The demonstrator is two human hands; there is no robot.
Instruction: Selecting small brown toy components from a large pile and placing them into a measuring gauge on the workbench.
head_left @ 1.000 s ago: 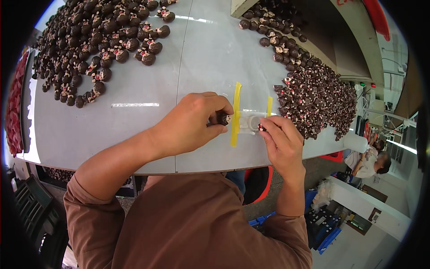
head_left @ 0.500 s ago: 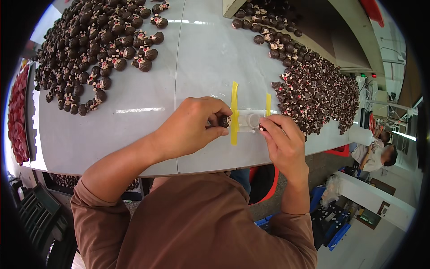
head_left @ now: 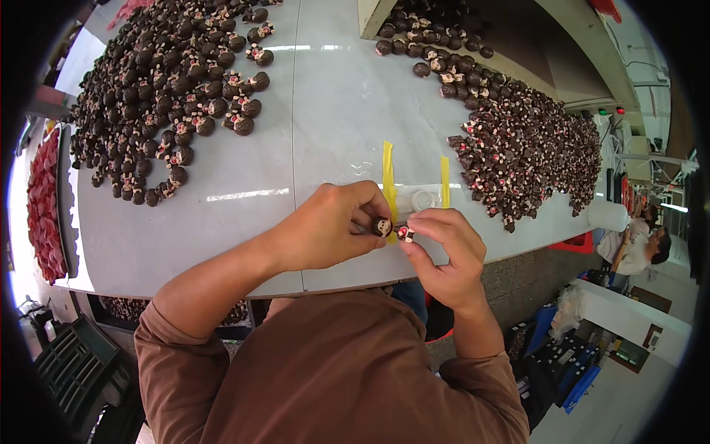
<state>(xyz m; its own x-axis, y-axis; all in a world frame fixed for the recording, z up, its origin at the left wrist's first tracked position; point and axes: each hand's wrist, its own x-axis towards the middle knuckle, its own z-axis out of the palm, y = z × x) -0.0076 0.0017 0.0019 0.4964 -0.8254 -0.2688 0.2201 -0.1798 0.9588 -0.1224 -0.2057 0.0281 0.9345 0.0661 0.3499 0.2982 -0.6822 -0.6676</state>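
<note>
My left hand (head_left: pixel 322 228) is closed, its thumb and fingers pinching a round dark-brown figurine head (head_left: pixel 382 227) with a pale face. Facing it, my right hand (head_left: pixel 450 255) pinches a small figurine body (head_left: pixel 405 234) in dark, beige and red. The two pieces are close together; whether they touch I cannot tell. Just beyond my fingertips, a small clear round dish (head_left: pixel 422 200) rests on the table between two yellow tape strips, a left one (head_left: pixel 388 174) and a right one (head_left: pixel 445 181).
A large heap of dark figurines (head_left: pixel 163 89) covers the table's left side. To the right lies a pile of small figurine bodies (head_left: pixel 525 152), with round heads (head_left: pixel 462 63) behind it. A tray of red pieces (head_left: pixel 46 207) stands far left. Another person (head_left: pixel 632 248) is at far right.
My right hand has moved left and toward me, away from the clear dish, bringing the figurine body beside the head. My left hand has come slightly nearer to me, still holding the head.
</note>
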